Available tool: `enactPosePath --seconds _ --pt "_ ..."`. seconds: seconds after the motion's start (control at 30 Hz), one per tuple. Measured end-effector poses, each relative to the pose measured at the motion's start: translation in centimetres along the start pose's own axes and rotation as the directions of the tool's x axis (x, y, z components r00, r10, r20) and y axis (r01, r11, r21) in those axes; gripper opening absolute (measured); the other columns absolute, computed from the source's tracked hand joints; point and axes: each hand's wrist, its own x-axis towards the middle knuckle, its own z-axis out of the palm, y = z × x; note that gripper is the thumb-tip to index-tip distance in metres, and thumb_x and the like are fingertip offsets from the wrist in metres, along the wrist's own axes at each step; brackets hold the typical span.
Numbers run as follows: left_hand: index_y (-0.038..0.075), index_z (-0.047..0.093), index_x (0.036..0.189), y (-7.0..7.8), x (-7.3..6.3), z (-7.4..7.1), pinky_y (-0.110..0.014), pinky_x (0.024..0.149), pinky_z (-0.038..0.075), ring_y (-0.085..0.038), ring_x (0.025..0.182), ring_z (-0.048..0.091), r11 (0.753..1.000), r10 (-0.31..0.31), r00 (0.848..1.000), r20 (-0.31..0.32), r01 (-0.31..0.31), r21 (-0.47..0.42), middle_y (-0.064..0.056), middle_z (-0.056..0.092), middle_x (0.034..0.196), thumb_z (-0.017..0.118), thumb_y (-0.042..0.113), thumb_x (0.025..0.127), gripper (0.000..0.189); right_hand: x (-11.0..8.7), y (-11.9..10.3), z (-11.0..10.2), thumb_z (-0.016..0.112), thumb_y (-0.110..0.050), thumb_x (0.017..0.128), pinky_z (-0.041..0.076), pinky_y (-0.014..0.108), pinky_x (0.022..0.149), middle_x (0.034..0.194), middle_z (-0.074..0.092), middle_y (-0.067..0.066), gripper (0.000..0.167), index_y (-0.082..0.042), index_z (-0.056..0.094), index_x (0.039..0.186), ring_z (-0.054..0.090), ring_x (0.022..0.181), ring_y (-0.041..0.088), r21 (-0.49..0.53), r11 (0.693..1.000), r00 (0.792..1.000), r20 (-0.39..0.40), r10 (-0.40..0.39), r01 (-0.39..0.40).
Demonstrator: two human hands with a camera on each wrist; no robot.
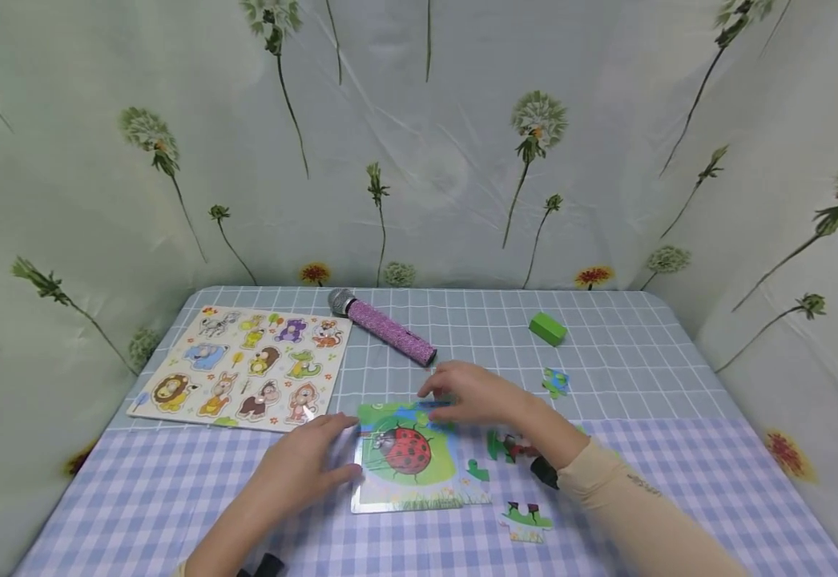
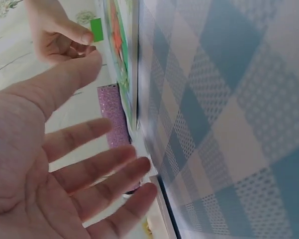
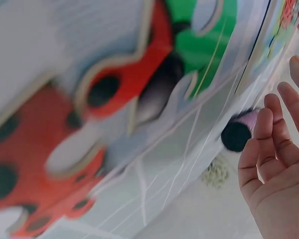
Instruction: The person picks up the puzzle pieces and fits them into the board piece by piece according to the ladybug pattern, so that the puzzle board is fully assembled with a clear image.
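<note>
A ladybug jigsaw puzzle (image 1: 406, 450) lies on the checked cloth between the two hands. Beside its left edge is my left hand (image 1: 311, 463), fingers spread and relaxed; its palm looks bare in the left wrist view. My right hand (image 1: 477, 394) hovers at the puzzle's upper right corner, fingers loosely bent with a gap to the thumb and nothing seen between them. A small green puzzle piece (image 1: 477, 471) sits at the right side of the puzzle. Further right lie loose puzzle pieces (image 1: 527, 522), some with red ladybug parts, partly hidden by the right forearm.
An animal peg board (image 1: 242, 365) occupies the back left. A pink glittery microphone (image 1: 393, 332) lies behind the puzzle. Toward the back right are a green block (image 1: 548, 328) and another puzzle piece (image 1: 556, 382). A flowered curtain (image 1: 448, 144) surrounds the table.
</note>
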Motion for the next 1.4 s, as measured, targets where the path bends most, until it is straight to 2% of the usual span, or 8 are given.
enactPosePath --seconds 0.17,0.37,0.47,0.63,0.77,1.03,1.17,1.4 --pt "0.018 0.068 0.143 0.0 0.5 0.1 -0.061 0.11 0.057 -0.038 0.137 0.065 0.995 0.102 0.995 0.013 -0.102 0.005 -0.012 0.064 0.153 0.093 0.043 0.082 0.071 -1.3 1.0 -0.9 0.081 -0.027 0.098 0.062 0.032 0.092 0.113 0.074 0.001 0.032 -0.013 0.079 0.126 0.07 0.104 0.016 0.026 0.998 0.998 -0.023 0.056 -0.056" --pt "0.02 0.061 0.152 -0.2 1.5 0.5 -0.062 0.114 0.053 -0.041 0.148 0.054 0.962 0.273 0.958 0.083 -0.274 0.0 -0.014 0.051 0.166 0.093 0.054 0.078 0.087 -3.9 3.0 -1.8 0.08 -0.025 0.098 0.061 0.037 0.091 0.113 0.073 0.001 0.033 -0.012 0.077 0.128 0.07 0.105 0.019 0.053 0.986 0.985 -0.063 0.161 -0.158" --pt "0.022 0.058 0.156 -0.2 1.8 0.9 -0.065 0.119 0.048 -0.043 0.155 0.046 0.95 0.31 0.943 0.118 -0.311 -0.012 -0.014 0.044 0.171 0.092 0.062 0.075 0.096 -5.2 4.2 -2.2 0.08 -0.025 0.098 0.061 0.04 0.091 0.114 0.074 0.003 0.035 -0.01 0.076 0.129 0.07 0.106 0.022 0.055 0.98 0.977 -0.083 0.196 -0.192" --pt "0.022 0.051 0.161 0.0 2.3 1.2 -0.076 0.123 0.035 -0.049 0.16 0.033 0.949 0.316 0.931 0.182 -0.313 -0.044 -0.017 0.032 0.176 0.092 0.07 0.065 0.115 -7.2 6.0 -3.2 0.08 -0.024 0.098 0.061 0.041 0.09 0.114 0.072 0.007 0.037 -0.007 0.075 0.13 0.068 0.105 0.025 0.061 0.967 0.963 -0.1 0.251 -0.246" --pt "0.023 0.05 0.162 0.1 2.5 1.3 -0.08 0.122 0.032 -0.051 0.161 0.03 0.951 0.309 0.927 0.211 -0.306 -0.045 -0.02 0.029 0.177 0.095 0.068 0.062 0.118 -8.7 7.2 -4.0 0.081 -0.024 0.097 0.061 0.046 0.091 0.119 0.07 0.013 0.04 -0.006 0.073 0.133 0.068 0.108 0.029 0.065 0.95 0.944 -0.11 0.311 -0.306" --pt "0.022 0.053 0.16 0.4 2.5 1.3 -0.078 0.116 0.042 -0.051 0.16 0.031 0.961 0.272 0.932 0.238 -0.273 -0.03 -0.018 0.032 0.176 0.097 0.066 0.063 0.115 -10.7 9.2 -4.2 0.084 -0.025 0.094 0.058 0.056 0.097 0.13 0.065 0.024 0.048 -0.005 0.072 0.135 0.065 0.112 0.034 0.047 0.911 0.898 -0.151 0.413 -0.411" --pt "0.022 0.052 0.16 0.5 2.5 1.2 -0.079 0.112 0.046 -0.051 0.16 0.032 0.965 0.259 0.934 0.248 -0.258 -0.036 -0.017 0.032 0.176 0.097 0.065 0.062 0.116 -11.0 10.0 -3.8 0.087 -0.026 0.092 0.056 0.053 0.092 0.127 0.063 0.026 0.054 -0.004 0.07 0.137 0.061 0.107 0.033 0.029 0.909 0.894 -0.172 0.414 -0.416" --pt "0.022 0.052 0.16 0.4 2.6 1.1 -0.077 0.113 0.047 -0.049 0.161 0.031 0.966 0.256 0.933 0.254 -0.254 -0.038 -0.016 0.033 0.176 0.098 0.064 0.061 0.117 -11.2 10.8 -3.5 0.087 -0.025 0.091 0.056 0.063 0.101 0.131 0.06 0.028 0.057 -0.005 0.068 0.141 0.061 0.117 0.041 0.061 0.902 0.884 -0.178 0.431 -0.427"
